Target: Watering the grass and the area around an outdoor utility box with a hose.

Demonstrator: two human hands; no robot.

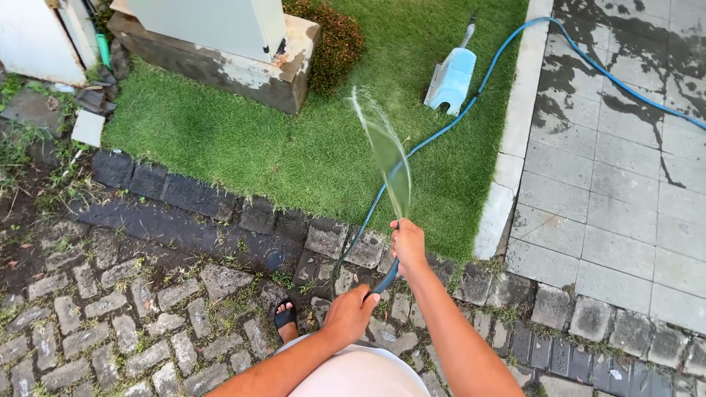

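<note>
My right hand (408,245) grips the end of a blue garden hose (482,81), thumb over the nozzle, and a flat fan of water (386,151) sprays up and away over the lawn (243,140). My left hand (349,312) holds the same hose a little lower, just behind the right hand. From my hands the hose runs across the grass, past a light blue plastic stool (451,79), and onto the wet paving at the upper right.
A concrete plinth with a grey cabinet (220,51) stands at the top beside a reddish shrub (334,40). Dark cobblestones (110,294) lie under my sandalled foot (285,320). Wet grey paving slabs (610,184) fill the right, behind a pale kerb (507,162).
</note>
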